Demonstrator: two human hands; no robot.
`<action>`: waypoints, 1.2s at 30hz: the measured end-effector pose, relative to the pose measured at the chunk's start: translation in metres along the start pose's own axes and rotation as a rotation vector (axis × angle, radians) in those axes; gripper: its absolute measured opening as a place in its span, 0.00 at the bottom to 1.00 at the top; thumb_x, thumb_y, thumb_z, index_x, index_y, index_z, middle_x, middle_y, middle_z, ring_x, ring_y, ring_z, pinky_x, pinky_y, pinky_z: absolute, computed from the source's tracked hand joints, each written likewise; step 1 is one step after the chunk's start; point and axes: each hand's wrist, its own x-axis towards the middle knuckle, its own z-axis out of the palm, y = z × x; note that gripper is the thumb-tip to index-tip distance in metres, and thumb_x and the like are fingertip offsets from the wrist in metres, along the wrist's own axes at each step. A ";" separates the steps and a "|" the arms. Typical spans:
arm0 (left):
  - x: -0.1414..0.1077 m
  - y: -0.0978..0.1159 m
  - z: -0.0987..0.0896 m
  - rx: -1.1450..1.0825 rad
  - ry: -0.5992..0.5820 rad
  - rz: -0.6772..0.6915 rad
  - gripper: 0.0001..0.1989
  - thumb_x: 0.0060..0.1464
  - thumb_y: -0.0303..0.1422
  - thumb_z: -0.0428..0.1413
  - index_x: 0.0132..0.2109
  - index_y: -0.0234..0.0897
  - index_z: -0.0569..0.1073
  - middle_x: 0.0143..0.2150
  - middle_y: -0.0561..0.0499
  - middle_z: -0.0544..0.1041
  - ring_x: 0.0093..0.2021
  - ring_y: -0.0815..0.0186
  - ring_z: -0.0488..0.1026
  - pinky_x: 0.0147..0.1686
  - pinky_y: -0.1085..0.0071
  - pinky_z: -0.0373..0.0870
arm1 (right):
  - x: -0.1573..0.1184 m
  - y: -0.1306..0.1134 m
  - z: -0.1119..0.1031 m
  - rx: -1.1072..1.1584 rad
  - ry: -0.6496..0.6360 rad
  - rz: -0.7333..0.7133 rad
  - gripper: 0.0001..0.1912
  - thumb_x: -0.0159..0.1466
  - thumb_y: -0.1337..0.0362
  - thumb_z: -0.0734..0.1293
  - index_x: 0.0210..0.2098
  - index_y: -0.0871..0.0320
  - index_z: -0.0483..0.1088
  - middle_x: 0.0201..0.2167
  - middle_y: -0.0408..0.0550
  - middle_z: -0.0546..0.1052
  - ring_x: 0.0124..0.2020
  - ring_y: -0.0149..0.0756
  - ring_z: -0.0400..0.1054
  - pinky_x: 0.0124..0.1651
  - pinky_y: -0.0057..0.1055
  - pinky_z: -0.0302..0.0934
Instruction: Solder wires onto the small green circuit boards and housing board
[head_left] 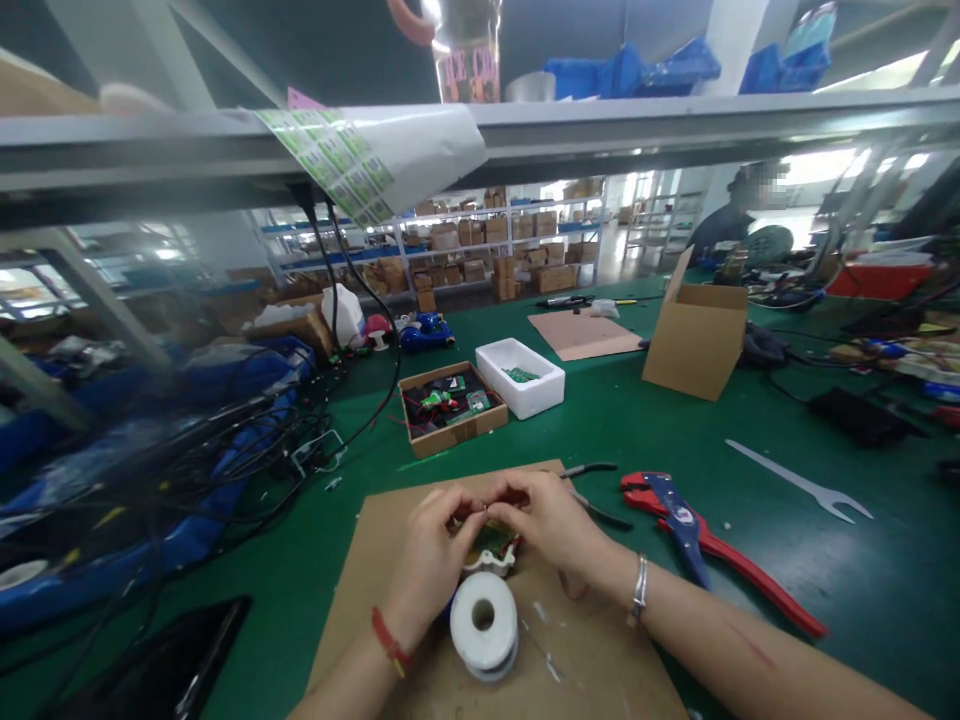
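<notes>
My left hand (431, 550) and my right hand (553, 522) meet over a small white housing (491, 562) with a green circuit board inside. Thumb and forefinger of each hand are pinched together, tips almost touching; what lies between them is too small to make out. A bit of red shows at the housing's right side. Just in front of it stands a white spool (484, 632), its round end facing up. All of this rests on a flat cardboard sheet (360, 580). Behind my right hand, dark plier handles (606, 512) stick out, partly hidden.
Right of the cardboard lie a red and blue wire stripper (684, 515) and a flat wrench (799, 480). Beyond are a carton of electronic parts (457, 435), a white foam box (536, 400) and an open cardboard box (694, 345). Cables (300, 470) crowd the left; a shelf (600, 130) crosses above.
</notes>
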 end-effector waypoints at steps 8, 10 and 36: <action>0.004 -0.009 -0.002 -0.096 0.057 -0.078 0.05 0.56 0.34 0.53 0.33 0.39 0.69 0.27 0.54 0.73 0.29 0.66 0.71 0.29 0.72 0.65 | -0.003 0.017 -0.031 -0.122 0.070 -0.014 0.07 0.55 0.75 0.67 0.29 0.58 0.73 0.28 0.43 0.77 0.30 0.33 0.69 0.34 0.29 0.60; 0.004 -0.009 0.001 -0.124 0.046 -0.081 0.04 0.56 0.34 0.53 0.35 0.38 0.71 0.29 0.54 0.75 0.29 0.66 0.72 0.29 0.72 0.67 | -0.005 0.017 -0.034 -0.132 0.071 -0.042 0.05 0.54 0.72 0.70 0.30 0.56 0.74 0.30 0.43 0.77 0.33 0.34 0.69 0.38 0.31 0.59; 0.002 0.018 -0.005 -0.052 -0.006 0.039 0.05 0.55 0.32 0.54 0.30 0.38 0.71 0.29 0.53 0.73 0.31 0.65 0.68 0.33 0.70 0.63 | -0.015 -0.001 -0.016 -0.065 0.105 -0.052 0.07 0.63 0.63 0.65 0.31 0.56 0.74 0.30 0.43 0.78 0.35 0.34 0.69 0.40 0.33 0.58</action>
